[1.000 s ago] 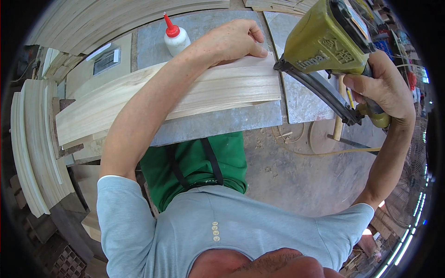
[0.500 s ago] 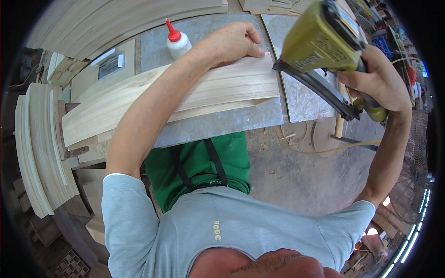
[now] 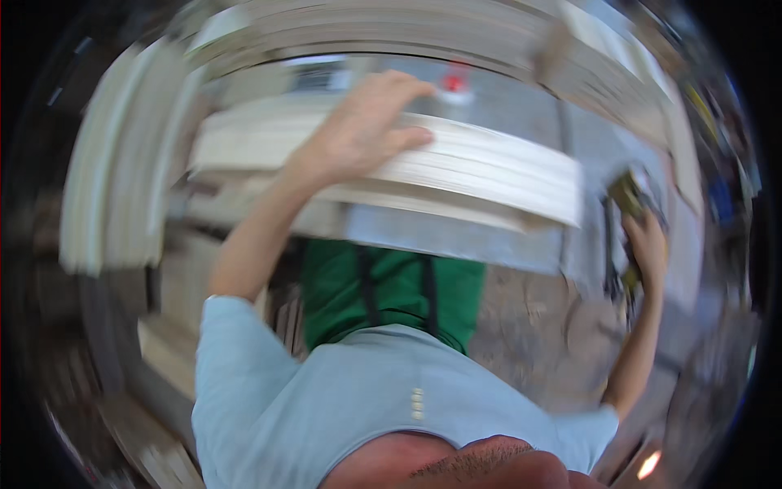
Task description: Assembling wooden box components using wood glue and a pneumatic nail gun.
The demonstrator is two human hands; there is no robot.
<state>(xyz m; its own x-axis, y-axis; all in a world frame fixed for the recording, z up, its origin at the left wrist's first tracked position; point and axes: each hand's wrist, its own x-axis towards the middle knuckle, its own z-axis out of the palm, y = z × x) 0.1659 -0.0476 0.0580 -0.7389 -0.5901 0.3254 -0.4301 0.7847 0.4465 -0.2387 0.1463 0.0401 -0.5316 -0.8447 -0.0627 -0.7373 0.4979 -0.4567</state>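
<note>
A long pale wooden piece [image 3: 489, 167] made of boards lies across the grey bench top, with a gap showing under its near side. Over its middle is my left hand [image 3: 362, 126], thumb and fingers apart; blur hides whether it touches the wood. Far to the right, my right hand [image 3: 649, 248] is wrapped round the handle of an olive-green nail gun [image 3: 626, 194], low at the bench's right part. Behind the wooden piece stands a white glue bottle [image 3: 454, 91] with a red cap, just beyond my left fingertips.
Long boards [image 3: 391, 33] are stacked along the far side, and another stack [image 3: 122, 155] stands at the left. More pale timber [image 3: 611, 73] sits at the back right. Below the bench's right part is a round disc-like object [image 3: 588, 326]. The picture is smeared by motion.
My right hand has taken the nail gun down and away from the wooden piece's right end. My left hand has moved left along the wood and spread. The view has swung.
</note>
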